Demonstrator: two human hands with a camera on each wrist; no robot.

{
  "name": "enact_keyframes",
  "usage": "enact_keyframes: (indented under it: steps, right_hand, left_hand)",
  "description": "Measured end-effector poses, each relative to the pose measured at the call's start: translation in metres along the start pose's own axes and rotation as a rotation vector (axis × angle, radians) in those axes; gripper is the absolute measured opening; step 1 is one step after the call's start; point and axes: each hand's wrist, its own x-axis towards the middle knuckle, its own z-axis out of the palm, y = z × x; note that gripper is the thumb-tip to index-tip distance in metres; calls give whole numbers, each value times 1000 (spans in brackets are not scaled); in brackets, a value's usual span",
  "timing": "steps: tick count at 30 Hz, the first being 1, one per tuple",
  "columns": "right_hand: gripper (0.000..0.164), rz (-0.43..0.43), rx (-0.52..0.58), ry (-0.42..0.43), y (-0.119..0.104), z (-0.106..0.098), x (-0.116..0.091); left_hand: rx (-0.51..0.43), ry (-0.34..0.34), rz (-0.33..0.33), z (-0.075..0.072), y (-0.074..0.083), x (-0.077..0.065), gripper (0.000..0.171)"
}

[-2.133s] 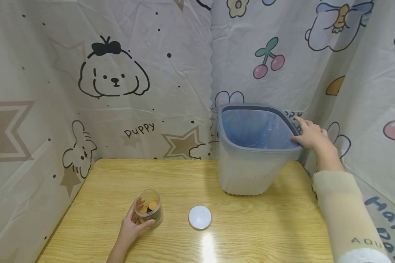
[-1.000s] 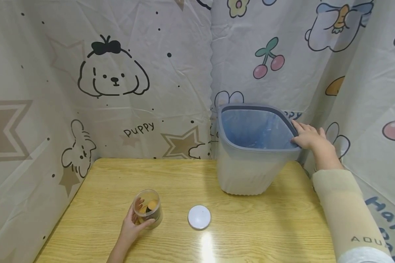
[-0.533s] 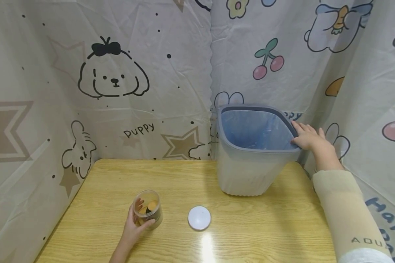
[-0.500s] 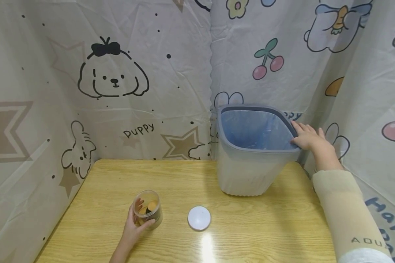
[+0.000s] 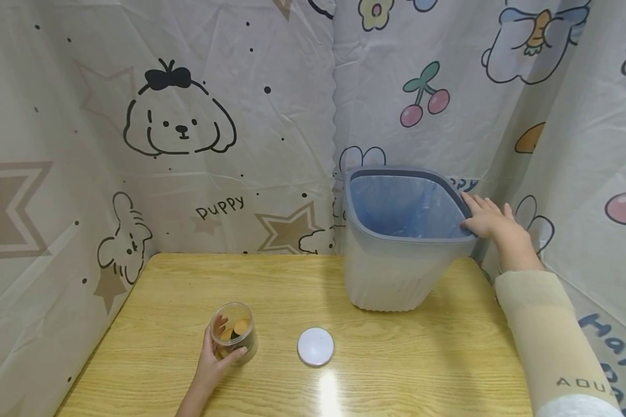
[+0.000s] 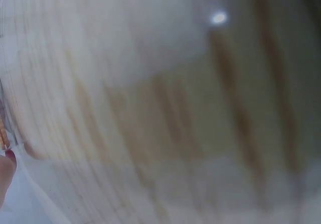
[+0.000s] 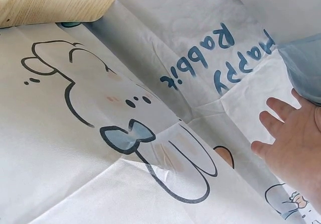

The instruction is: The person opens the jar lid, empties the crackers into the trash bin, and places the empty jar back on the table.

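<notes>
fingers of the right hand (image 5: 486,220) have come down nearer the rim of the bin (image 5: 396,272) since two seconds ago, while the left hand and what it holds look much the same. that right hand keeps its fingers mostly straight and spread, its thumb at the bin's rim; it seems a steadying touch, sensible on a tall body that narrows toward its foot. the left hand (image 5: 213,358) grips the clear cup (image 5: 251,341), thumb on the near side and fingers round the far left, likely because a grasp from both sides keeps a smooth, round wall from slipping. the cup is mouth up, which keeps the dark and orange pieces (image 5: 240,328) inside; whether it rests on the table (image 5: 271,278) or is lifted slightly, i cannot tell. its wall seems to fill the left wrist view, too blurred to read. between cup and bin, apart from both, a white disc (image 5: 315,347) lies flat, perhaps set down there so that it stays within reach. the bin stands upright at the right back, mouth up, near the printed cloth (image 5: 292,116), which hangs behind and on both sides.
</notes>
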Motion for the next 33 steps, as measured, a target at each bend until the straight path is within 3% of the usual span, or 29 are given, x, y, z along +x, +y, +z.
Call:
enact_keyframes:
  steps: [14, 33]
  right_hand:
    - [76, 14, 2, 5, 3, 3, 3]
    - [75, 10, 13, 5, 2, 2, 2]
  left_hand:
    - [82, 8, -48, -2, -3, 4, 91]
    - [-1, 45, -95, 3, 8, 8, 88]
